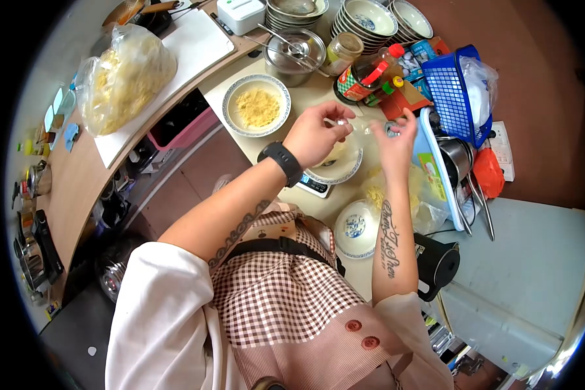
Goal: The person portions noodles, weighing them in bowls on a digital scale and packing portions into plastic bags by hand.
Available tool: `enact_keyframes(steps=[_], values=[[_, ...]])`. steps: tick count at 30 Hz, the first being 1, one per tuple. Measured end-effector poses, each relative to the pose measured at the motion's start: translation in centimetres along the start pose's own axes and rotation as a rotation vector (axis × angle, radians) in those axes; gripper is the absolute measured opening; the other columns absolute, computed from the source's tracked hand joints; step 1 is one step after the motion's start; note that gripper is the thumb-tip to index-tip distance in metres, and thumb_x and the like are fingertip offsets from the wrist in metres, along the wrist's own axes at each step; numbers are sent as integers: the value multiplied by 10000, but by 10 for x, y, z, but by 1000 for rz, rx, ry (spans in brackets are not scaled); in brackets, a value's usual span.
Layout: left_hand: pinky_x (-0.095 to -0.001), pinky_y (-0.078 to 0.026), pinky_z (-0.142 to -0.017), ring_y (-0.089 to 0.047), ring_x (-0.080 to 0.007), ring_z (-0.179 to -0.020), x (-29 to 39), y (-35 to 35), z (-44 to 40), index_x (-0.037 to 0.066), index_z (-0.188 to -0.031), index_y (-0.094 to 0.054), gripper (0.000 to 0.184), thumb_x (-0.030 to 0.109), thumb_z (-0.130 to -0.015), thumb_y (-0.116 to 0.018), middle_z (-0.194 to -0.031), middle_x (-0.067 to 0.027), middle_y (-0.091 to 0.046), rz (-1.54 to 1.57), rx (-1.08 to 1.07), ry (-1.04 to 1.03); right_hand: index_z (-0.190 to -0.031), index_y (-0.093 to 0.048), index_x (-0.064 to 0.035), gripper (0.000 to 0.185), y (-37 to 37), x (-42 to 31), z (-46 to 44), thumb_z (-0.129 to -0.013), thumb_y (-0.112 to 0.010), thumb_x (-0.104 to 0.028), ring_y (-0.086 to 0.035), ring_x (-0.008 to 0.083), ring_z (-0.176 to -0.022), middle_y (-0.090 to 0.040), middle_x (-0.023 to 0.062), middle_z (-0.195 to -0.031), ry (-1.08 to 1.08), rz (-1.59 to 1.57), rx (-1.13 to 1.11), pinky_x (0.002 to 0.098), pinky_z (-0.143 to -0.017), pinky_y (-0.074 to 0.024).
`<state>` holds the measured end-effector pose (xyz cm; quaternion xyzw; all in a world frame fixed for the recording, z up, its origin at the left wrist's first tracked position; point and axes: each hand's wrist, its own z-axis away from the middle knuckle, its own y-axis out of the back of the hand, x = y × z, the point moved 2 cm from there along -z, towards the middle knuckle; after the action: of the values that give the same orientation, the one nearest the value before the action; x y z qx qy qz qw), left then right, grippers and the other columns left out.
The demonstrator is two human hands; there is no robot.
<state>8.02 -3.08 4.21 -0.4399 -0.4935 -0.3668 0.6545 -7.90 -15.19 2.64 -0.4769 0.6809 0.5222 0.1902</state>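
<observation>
My left hand, with a dark watch on the wrist, pinches thumb and fingers on what looks like thin clear plastic. To its right, my right hand has its fingers bent at the other side of this see-through plastic; its grip is hard to make out. Below both hands a patterned bowl stands on a digital scale, its contents partly hidden. Left of my left hand is a bowl of yellow shreds. A bowl with a blue motif sits near my right forearm.
A clear bag of yellow shreds lies on the left counter. Behind the hands are a lidded metal pot, sauce bottles and bowl stacks. A blue basket and black kettle stand at right.
</observation>
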Motion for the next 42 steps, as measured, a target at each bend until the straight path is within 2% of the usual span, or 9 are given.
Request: enact_keyframes(steps=[7,9,16,22,28,32,34,38,42], values=[[-315,-528,-677,-649,-174,-703,15,-3,4,27,-1118,-657,316,97,-818,-727,-852,-86,-651,-306,-79,-72,-885,-676,25,79,8,-23,7,-849,-685,-45,-577,175,-600,-652,37,-721,-189,-325,-299,323,-610,-483],[-417,-524,-722,-665,-330,-735,20,-15,-1,41,-1065,-684,307,116,-769,-721,-817,-170,-683,-474,-102,-299,-915,-671,28,73,21,-56,14,-850,-673,-5,-590,129,-752,-656,35,-845,-143,-372,-345,283,-707,-473],[-339,-533,-687,-667,-235,-708,69,-29,-2,0,-966,-708,158,73,-827,-688,-798,-134,-700,-498,-248,-392,-1232,-586,48,351,38,-73,31,-931,-651,-118,-556,211,-1193,-595,119,-1255,-144,-813,-461,316,-981,-468],[-223,-488,-604,-585,-52,-673,87,-13,8,13,-1060,-690,171,69,-899,-677,-814,-2,-643,-286,-215,-108,-1139,-562,19,258,37,-59,45,-1050,-473,-206,-647,175,-825,-647,66,-891,-475,-1068,-152,322,-795,-534],[-317,-514,-617,-638,-181,-647,99,-10,23,24,-990,-705,197,66,-799,-722,-735,-83,-662,-642,-197,-422,-1162,-545,-11,230,25,-55,56,-975,-481,-128,-449,62,-625,-534,-29,-768,-576,-781,-344,251,-547,-383],[-391,-547,-744,-670,-306,-762,100,-27,28,48,-949,-712,185,78,-769,-678,-769,-121,-682,-806,-225,-567,-1484,-325,-46,656,22,-92,70,-900,-622,-7,-410,177,-1345,-414,86,-1468,-130,-466,-676,310,-1107,-354],[-393,-534,-821,-659,-300,-870,103,-30,31,46,-994,-709,212,117,-794,-705,-851,-110,-686,-775,-354,-616,-1437,-357,-44,584,15,-61,83,-915,-619,-51,-475,176,-1251,-465,89,-1391,57,-122,-477,318,-1032,-413],[-414,-525,-803,-639,-299,-869,97,6,23,38,-995,-698,243,172,-801,-758,-887,-111,-657,-693,-187,-690,-952,-623,-59,294,26,-99,60,-1043,-460,-286,-421,94,-628,-564,13,-786,-673,-768,-456,276,-605,-374],[-403,-522,-808,-634,-323,-894,86,19,25,41,-992,-684,255,172,-788,-763,-923,-119,-661,-653,-299,-672,-1028,-656,14,266,34,-88,45,-1007,-562,-234,-550,90,-729,-643,39,-868,-785,-1104,-548,241,-665,-438]])
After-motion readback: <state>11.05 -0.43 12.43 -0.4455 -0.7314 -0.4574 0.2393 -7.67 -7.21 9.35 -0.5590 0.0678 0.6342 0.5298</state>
